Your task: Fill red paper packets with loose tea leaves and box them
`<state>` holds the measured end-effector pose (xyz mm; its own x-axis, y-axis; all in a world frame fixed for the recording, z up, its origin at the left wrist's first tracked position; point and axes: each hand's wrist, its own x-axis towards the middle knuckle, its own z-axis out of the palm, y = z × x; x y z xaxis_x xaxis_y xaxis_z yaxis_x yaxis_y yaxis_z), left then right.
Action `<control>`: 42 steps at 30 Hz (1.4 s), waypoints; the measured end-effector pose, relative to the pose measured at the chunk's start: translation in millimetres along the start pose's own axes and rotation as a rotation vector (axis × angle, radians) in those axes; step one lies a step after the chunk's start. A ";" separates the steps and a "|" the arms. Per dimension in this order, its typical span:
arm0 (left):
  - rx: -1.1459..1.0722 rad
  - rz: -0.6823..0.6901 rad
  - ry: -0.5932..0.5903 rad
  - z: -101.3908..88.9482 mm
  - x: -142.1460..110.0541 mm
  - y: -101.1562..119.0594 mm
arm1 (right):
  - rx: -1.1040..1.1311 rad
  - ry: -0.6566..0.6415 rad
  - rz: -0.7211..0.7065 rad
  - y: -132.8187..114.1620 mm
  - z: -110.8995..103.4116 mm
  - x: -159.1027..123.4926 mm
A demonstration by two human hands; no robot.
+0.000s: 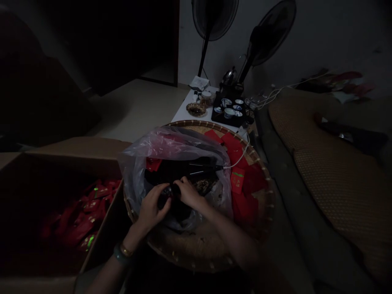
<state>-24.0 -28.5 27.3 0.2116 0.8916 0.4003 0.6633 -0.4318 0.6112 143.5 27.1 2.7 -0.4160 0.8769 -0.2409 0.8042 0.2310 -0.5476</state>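
Clamps left hand [154, 204] and right hand [187, 192] fingers on something dark [167, 191], near corded tool [218, 168], red packets [234, 148]; cannot read gold print [237, 186].

Faced a plain greyish wall [318, 45] in very dim light. Saw a tall dark doorway [131, 36] to the left, above a pale smooth floor [137, 102]. Noticed two black round-headed standing fans [272, 32] before the wall, a low white rectangular table [181, 116] below them, and a tan woven mat [330, 163] over a dark greenish seat [280, 167] at right.
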 end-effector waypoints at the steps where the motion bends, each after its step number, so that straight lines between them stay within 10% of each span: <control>1: -0.022 -0.015 -0.002 -0.9 0.1 0.6 | 0.020 0.002 -0.001 2.1 0.0 -0.1; 17: -0.022 -0.295 0.012 -10.4 1.6 -7.8 | 0.507 0.058 -0.008 40.8 -7.4 -8.7; 32: 0.064 -0.084 -0.033 -2.7 35.1 10.5 | 1.545 -0.118 0.268 41.2 -38.8 -55.7; 42: 0.036 -0.184 -0.224 13.0 45.6 20.2 | 1.273 -0.101 0.057 6.6 -76.4 -60.1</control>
<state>8.4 5.2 49.0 0.2361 0.9641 0.1215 0.7296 -0.2585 0.6331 206.2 8.1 74.8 -0.4699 0.8232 -0.3186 -0.1269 -0.4202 -0.8985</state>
